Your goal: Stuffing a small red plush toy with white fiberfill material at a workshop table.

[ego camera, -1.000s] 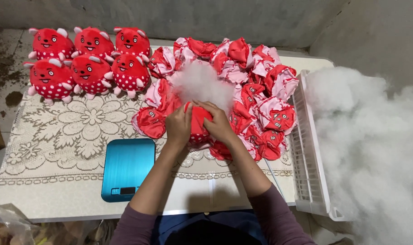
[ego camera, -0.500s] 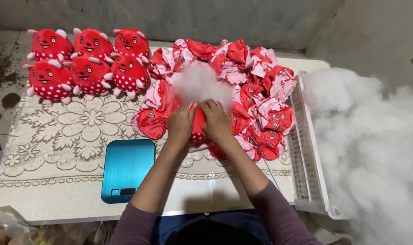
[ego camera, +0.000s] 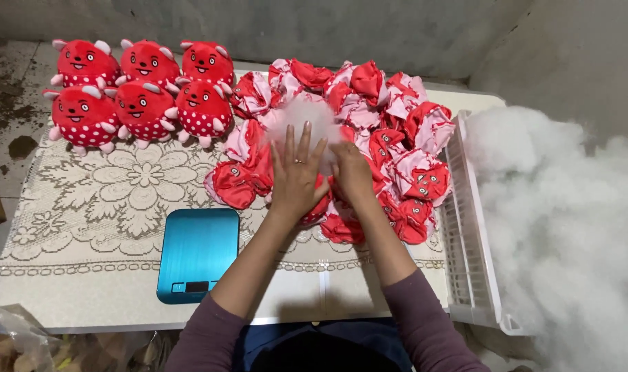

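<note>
My left hand (ego camera: 297, 176) lies flat with fingers spread on a red plush toy skin (ego camera: 312, 207) at the table's middle. My right hand (ego camera: 352, 172) is curled beside it, its fingers against a white wad of stuffing fibre (ego camera: 301, 120) that sits at the skin's far side. Both hands press on this one toy. A heap of unstuffed red and pink toy skins (ego camera: 397, 131) surrounds them. Stuffed red toys with white dots (ego camera: 138, 89) stand in two rows at the far left.
A blue kitchen scale (ego camera: 197, 253) lies near the front edge on a lace tablecloth (ego camera: 114, 193). A white slatted crate wall (ego camera: 466, 227) borders the table's right side, with a big mass of white fibre (ego camera: 569, 220) beyond it.
My left hand has opened flat with fingers spread over the toy skin. The white stuffing wad sits lower against the skin, closer to my fingers.
</note>
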